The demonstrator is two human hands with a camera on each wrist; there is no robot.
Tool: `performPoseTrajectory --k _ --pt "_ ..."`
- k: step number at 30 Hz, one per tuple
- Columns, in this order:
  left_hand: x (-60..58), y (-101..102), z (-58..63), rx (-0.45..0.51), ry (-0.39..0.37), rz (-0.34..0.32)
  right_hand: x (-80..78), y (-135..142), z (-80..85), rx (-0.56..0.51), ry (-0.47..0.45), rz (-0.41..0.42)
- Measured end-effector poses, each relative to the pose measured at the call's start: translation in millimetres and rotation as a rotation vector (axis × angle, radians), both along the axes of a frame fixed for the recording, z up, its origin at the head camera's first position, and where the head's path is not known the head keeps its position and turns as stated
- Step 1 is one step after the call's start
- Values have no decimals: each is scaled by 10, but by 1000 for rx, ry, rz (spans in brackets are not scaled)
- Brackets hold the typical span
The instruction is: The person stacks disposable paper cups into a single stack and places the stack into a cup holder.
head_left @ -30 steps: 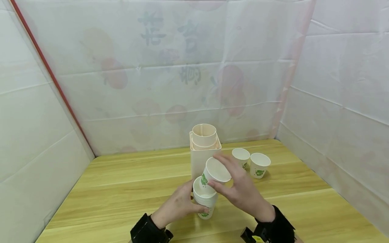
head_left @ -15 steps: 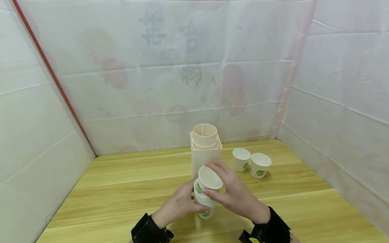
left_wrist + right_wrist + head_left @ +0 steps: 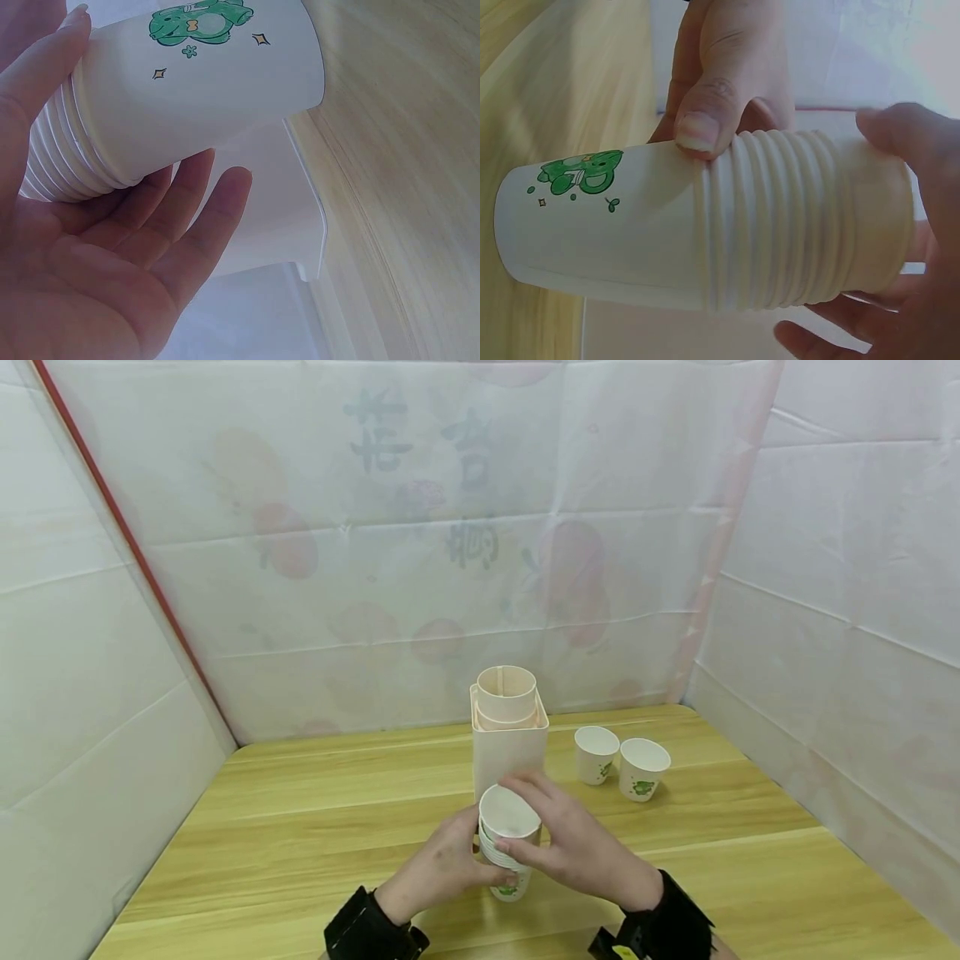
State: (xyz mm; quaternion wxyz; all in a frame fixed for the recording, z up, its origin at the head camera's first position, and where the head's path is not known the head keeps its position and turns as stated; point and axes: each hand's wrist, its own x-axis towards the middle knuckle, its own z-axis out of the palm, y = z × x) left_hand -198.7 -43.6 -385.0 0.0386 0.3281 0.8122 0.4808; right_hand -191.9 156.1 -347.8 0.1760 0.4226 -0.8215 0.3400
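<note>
A stack of nested white paper cups (image 3: 772, 225) with a green cartoon print stands upright on the table's near middle. My left hand (image 3: 438, 864) grips the stack from the left, thumb across its front just under the rims. At the top, my right hand (image 3: 573, 839) holds the uppermost paper cup (image 3: 510, 814) between thumb and fingers. That cup sits inside the stack, its rim raised a little above the others. In the left wrist view, the left fingers (image 3: 217, 214) pass behind the lowest cup.
Right behind the stack stands a cream box (image 3: 510, 756) with a round tube (image 3: 506, 693) rising from its top. Two more paper cups, a farther one (image 3: 596, 756) and a nearer one (image 3: 643, 770), stand upright to the right. White sheeting (image 3: 375, 568) encloses the wooden table.
My right hand has moved down and left, lowering a single cup from above the stack into its top. The left hand has kept its grip in place.
</note>
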Motion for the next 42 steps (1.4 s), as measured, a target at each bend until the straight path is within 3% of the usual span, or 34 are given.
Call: performPoseTrajectory --k 12,20,23,25,29,33,37,42 --pt "-7 -2 1 22 0 -22 -5 34 -51 123 -141 9" --pt "-5 -18 -9 31 -12 -11 -51 79 -6 107 -195 62" --pt "-6 -15 -9 31 -20 -8 -123 200 73 48 -159 48" --pt "-9 -11 -4 34 -27 -11 -185 321 145 -14 -102 9" --pt "-10 -8 9 40 -22 -10 -288 600 256 -95 -6 -177" --pt "-8 -12 17 48 -12 -16 -354 851 284 -141 -48 -339" --pt "-5 -17 17 52 -16 -20 -387 1037 271 -206 -109 -417" --pt "-4 -23 12 49 -14 -16 -449 1202 224 -290 -98 -501"
